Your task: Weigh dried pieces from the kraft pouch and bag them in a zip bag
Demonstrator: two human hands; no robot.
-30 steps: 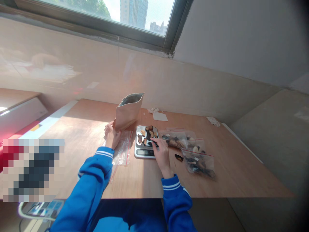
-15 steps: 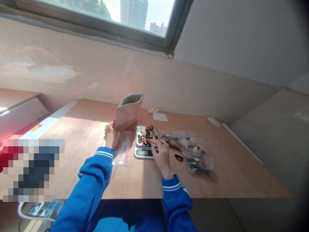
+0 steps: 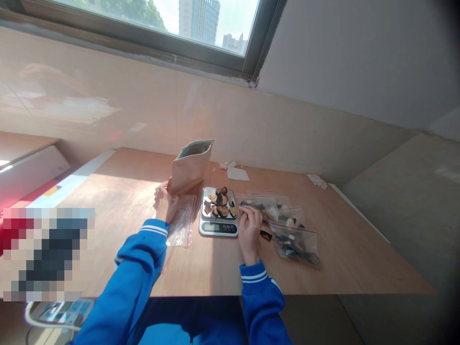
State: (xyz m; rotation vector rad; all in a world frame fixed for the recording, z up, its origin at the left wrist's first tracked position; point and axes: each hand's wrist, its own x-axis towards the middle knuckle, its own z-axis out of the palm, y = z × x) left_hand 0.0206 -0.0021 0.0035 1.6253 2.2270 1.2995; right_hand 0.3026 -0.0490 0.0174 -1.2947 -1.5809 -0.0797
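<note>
My left hand (image 3: 166, 203) grips the lower left side of a brown paper pouch (image 3: 190, 170), which stands tilted with its mouth open. Beneath that hand lie clear zip bags (image 3: 181, 227). A small digital scale (image 3: 218, 228) sits between my hands, its plate bearing several dried tan slices with dark rims (image 3: 222, 210). Just right of the scale is my right hand (image 3: 250, 230), fingers loosely bent and thumb apart, with nothing visible in them. A single dark slice (image 3: 266, 235) lies on the table beside it.
Several zip bags of dark dried pieces (image 3: 296, 247) lie to the right on the wooden table (image 3: 352, 258). A white paper piece (image 3: 237, 173) and crumpled tissue (image 3: 316, 181) rest near the back wall. A power strip (image 3: 68, 311) with cables is at lower left.
My right hand has drawn back rightward off the scale, uncovering its display and a slice at the plate's right edge. My left hand and the pouch have stayed in place.
</note>
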